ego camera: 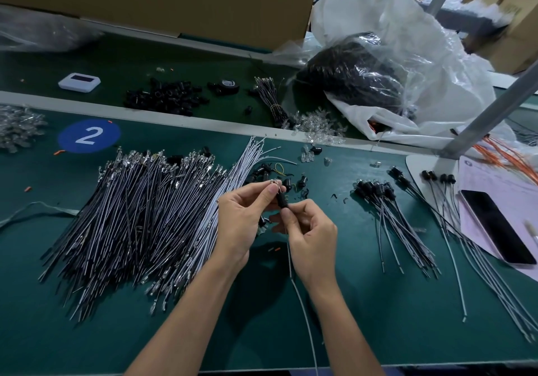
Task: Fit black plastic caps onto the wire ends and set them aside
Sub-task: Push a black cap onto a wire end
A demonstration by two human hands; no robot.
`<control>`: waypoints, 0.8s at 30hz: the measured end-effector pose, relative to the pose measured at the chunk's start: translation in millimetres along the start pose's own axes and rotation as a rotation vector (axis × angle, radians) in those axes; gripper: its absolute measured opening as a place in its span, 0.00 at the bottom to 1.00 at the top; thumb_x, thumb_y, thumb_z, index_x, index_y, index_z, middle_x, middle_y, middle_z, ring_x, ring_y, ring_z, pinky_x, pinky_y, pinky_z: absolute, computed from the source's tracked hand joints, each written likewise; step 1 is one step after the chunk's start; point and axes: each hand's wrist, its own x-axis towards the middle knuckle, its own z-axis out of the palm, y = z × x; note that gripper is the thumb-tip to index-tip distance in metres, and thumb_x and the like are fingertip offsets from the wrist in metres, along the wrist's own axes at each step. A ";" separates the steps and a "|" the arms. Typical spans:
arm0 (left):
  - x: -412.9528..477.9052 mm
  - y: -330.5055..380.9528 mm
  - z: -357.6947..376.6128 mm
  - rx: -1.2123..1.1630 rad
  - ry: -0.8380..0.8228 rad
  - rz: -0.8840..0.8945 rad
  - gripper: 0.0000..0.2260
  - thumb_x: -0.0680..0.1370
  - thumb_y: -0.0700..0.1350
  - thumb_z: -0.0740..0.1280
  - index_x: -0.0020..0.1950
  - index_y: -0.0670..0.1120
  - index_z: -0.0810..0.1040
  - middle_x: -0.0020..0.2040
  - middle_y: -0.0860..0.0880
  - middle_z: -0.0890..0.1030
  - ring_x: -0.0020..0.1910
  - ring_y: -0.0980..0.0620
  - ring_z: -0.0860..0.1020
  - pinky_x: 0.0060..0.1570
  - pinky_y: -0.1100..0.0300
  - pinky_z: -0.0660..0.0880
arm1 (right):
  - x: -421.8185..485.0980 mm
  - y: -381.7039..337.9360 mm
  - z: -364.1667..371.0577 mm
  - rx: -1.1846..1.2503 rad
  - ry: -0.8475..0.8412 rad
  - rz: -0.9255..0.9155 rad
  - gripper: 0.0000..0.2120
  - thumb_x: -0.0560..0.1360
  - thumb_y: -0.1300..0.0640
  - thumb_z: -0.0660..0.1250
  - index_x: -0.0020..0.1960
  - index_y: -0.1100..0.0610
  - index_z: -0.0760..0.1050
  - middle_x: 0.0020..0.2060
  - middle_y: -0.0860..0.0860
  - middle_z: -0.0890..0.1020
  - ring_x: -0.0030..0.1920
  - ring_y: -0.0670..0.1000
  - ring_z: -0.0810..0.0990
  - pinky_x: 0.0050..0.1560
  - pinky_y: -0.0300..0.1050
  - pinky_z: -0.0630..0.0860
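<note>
My left hand (244, 218) pinches the metal tip of a grey wire (302, 306) at the centre of the green table. A black plastic cap (283, 200) sits on that wire just below the tip. My right hand (308, 230) pinches the wire right under the cap, and the wire trails down toward the table's front edge. A big pile of uncapped wires (139, 218) lies to the left. A fanned bundle of capped wires (390, 215) lies to the right. Loose black caps (291, 182) are scattered just behind my hands.
A phone (495, 224) rests on pink paper at the right, beside a metal post (489, 113). Farther back are a heap of black caps (166, 97), a tape roll (228, 84), clear bulbs (317, 125), a plastic bag (378, 79) and a cardboard box (163, 0).
</note>
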 end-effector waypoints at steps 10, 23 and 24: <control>-1.8 2.1 -3.2 -0.025 -0.042 0.033 0.04 0.74 0.38 0.70 0.46 0.42 0.85 0.44 0.43 0.85 0.42 0.49 0.83 0.42 0.60 0.79 | 0.6 0.0 -0.2 0.009 -0.030 0.001 0.12 0.76 0.66 0.69 0.40 0.50 0.76 0.36 0.45 0.84 0.38 0.48 0.84 0.42 0.56 0.82; 0.4 2.4 -4.1 0.058 -0.054 0.096 0.05 0.75 0.34 0.70 0.45 0.42 0.85 0.44 0.44 0.86 0.42 0.50 0.83 0.43 0.61 0.79 | 3.7 1.6 -7.8 0.086 -0.075 0.030 0.05 0.76 0.66 0.68 0.45 0.57 0.80 0.38 0.50 0.85 0.37 0.50 0.85 0.40 0.50 0.83; 0.4 2.5 -3.8 0.045 -0.039 0.086 0.05 0.74 0.35 0.71 0.45 0.42 0.85 0.43 0.43 0.86 0.42 0.50 0.83 0.43 0.61 0.79 | 3.4 2.4 -7.4 0.085 -0.063 0.022 0.06 0.76 0.66 0.68 0.45 0.57 0.80 0.37 0.50 0.85 0.37 0.50 0.85 0.39 0.48 0.82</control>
